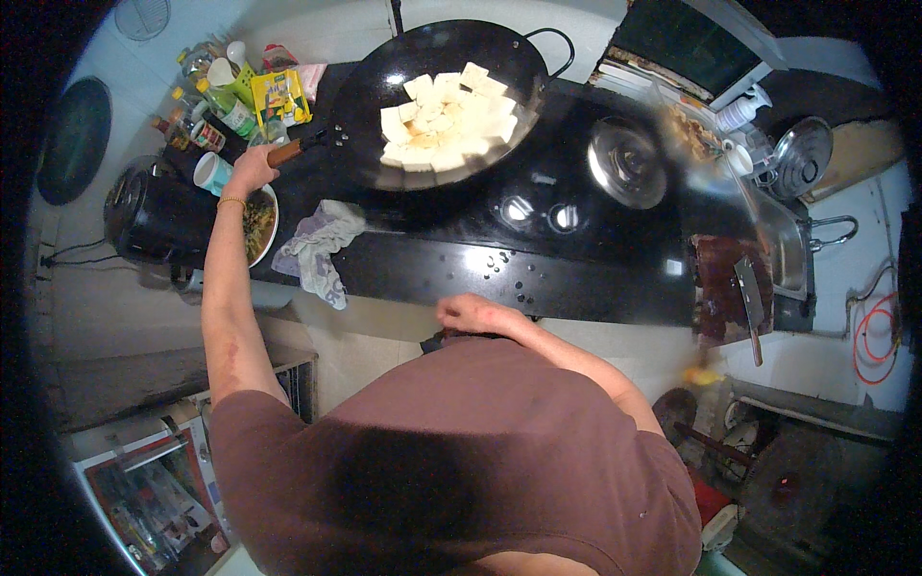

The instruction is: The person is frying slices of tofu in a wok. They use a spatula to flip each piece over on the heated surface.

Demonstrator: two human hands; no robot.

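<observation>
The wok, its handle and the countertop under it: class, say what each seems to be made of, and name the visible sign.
Wok: looks like dark metal, matt black inside, with a thin wire loop handle on the far rim.
Wok handle: seems wood, reddish-brown, in the left hand.
Countertop: probably polished stone or glass, glossy black; it mirrors lights sharply.

Right hand's (471, 313) fingers hidden at counter edge (499, 288); far-right dishes (696, 130) blurred
</observation>
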